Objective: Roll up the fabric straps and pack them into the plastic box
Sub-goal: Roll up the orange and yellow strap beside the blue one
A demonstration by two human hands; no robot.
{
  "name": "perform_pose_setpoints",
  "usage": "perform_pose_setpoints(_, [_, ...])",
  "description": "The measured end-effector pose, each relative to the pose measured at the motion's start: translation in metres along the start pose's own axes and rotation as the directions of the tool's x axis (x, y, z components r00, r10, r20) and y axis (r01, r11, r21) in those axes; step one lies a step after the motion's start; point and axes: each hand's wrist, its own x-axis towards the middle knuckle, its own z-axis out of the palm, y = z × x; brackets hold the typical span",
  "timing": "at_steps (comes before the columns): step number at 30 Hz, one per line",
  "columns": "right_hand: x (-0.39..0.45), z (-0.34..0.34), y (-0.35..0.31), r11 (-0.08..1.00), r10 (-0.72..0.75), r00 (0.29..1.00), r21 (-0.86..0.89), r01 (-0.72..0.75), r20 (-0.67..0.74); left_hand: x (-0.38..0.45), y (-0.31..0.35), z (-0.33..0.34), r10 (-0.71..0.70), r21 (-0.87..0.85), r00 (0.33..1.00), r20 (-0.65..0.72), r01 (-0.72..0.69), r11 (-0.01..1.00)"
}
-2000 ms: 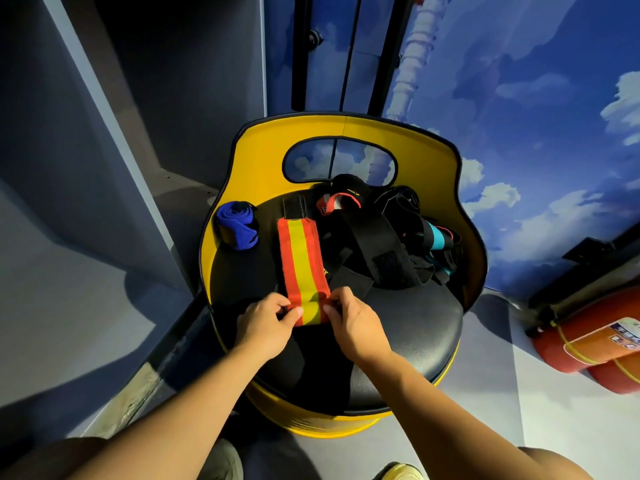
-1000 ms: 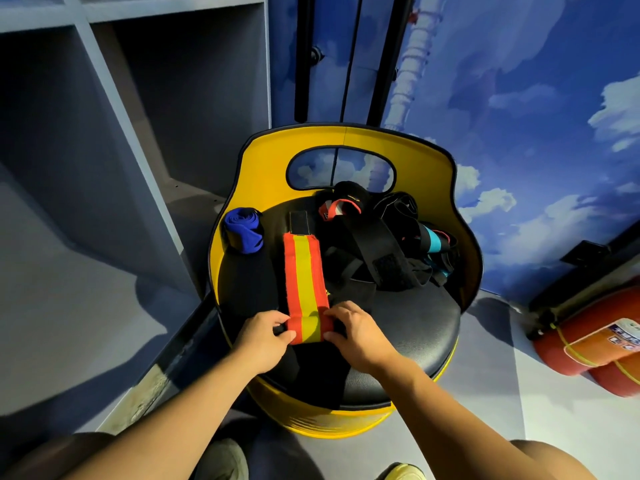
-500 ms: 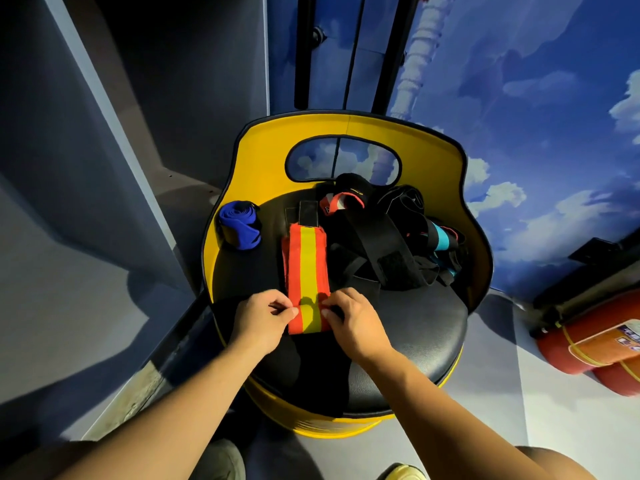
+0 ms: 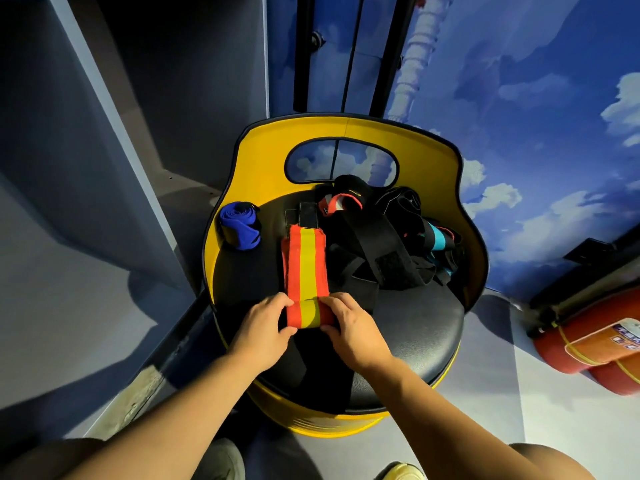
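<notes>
An orange strap with a yellow middle stripe (image 4: 303, 268) lies lengthwise on the black seat (image 4: 415, 323) of a yellow chair. Its near end is rolled into a short coil. My left hand (image 4: 265, 325) pinches the coil's left side and my right hand (image 4: 346, 323) pinches its right side. A black tab sticks out at the strap's far end. A rolled blue strap (image 4: 239, 225) stands at the seat's back left. A tangled pile of black straps (image 4: 384, 244) with red and teal bits fills the back right. No plastic box is in view.
The chair's yellow backrest (image 4: 263, 168) curves round the rear of the seat. Grey shelving (image 4: 86, 150) stands to the left. Red fire extinguishers (image 4: 595, 337) lie on the floor at the right. A blue sky-painted wall is behind.
The coil at the strap's near end has grown thicker and moved a little away from me, so the flat stretch of the orange strap is shorter. Both hands stay on the coil.
</notes>
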Motion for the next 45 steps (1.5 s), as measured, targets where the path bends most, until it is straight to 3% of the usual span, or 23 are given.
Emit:
perform_pose_setpoints(5, [0.003,-0.011,-0.005,0.98,0.097,0.995,0.176,-0.094,-0.011,0.01,-0.009,-0.011,-0.07,-0.102,0.996,0.061,0.076,0.992])
perform_pose_setpoints(17, [0.037,-0.003,-0.006,0.941,0.291,0.945,0.223,-0.255,-0.146,0.044,-0.002,-0.008,-0.319,-0.369,0.948,-0.003,0.296,0.881])
perform_pose_setpoints(22, [0.042,0.003,-0.005,0.968,0.204,0.963,0.185,-0.171,-0.175,0.05,-0.002,-0.006,-0.376,-0.418,0.92,-0.108,0.301,0.857])
perform_pose_setpoints(25, [0.04,0.004,-0.004,0.973,0.165,0.981,0.183,-0.144,-0.104,0.048,0.001,-0.005,-0.381,-0.44,0.916,-0.127,0.292,0.849])
perform_pose_setpoints(32, [0.041,0.002,-0.01,0.942,0.26,0.965,0.229,-0.245,-0.037,0.044,0.005,-0.006,-0.368,-0.426,0.93,0.021,0.341,0.838])
perform_pose_setpoints(36, [0.045,-0.001,-0.014,0.858,0.38,0.925,0.372,-0.354,0.003,0.052,-0.013,0.005,-0.421,-0.529,0.903,0.085,0.399,0.749])
perform_pose_setpoints(40, [0.044,-0.001,-0.01,0.791,0.402,0.914,0.481,-0.378,0.058,0.048,-0.001,-0.005,-0.438,-0.622,0.89,0.127,0.415,0.664])
perform_pose_setpoints(45, [0.044,-0.002,-0.012,0.84,0.374,0.926,0.402,-0.365,0.06,0.045,-0.005,-0.008,-0.421,-0.598,0.89,0.174,0.435,0.673])
